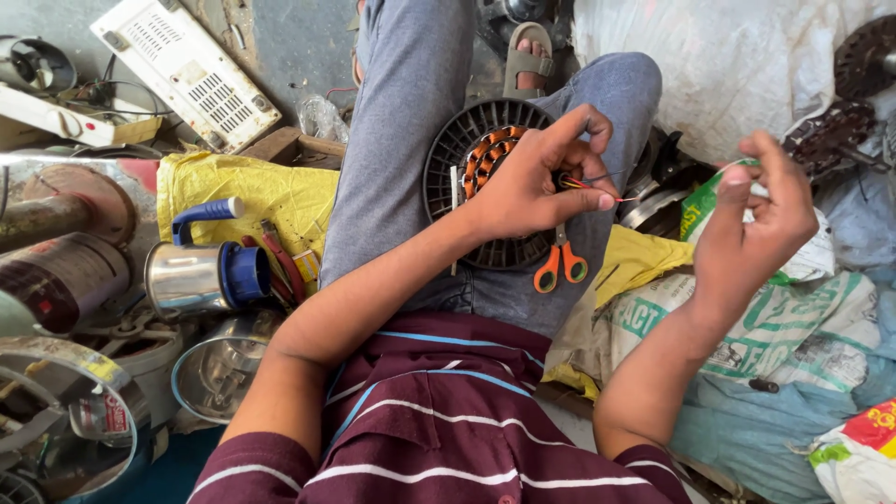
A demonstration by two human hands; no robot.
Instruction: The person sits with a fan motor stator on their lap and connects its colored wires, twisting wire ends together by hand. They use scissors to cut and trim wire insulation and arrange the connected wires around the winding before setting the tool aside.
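Far left: steel kettle with blue handle [207, 271], untouched. Round black motor housing with copper-wound stator [481, 177] sits on the lap. Step looks like lead-wire work on the winding. Left hand [541, 182] rests on housing, fingers pinched together on thin red and yellow wires [583, 185]. Orange-handled scissors [559, 261] lie just below it. Right hand [761, 219] is raised clear, thumb and forefinger closed on a thin wire end [737, 166]. Next move likely needs steady tension and fine fingertip control.
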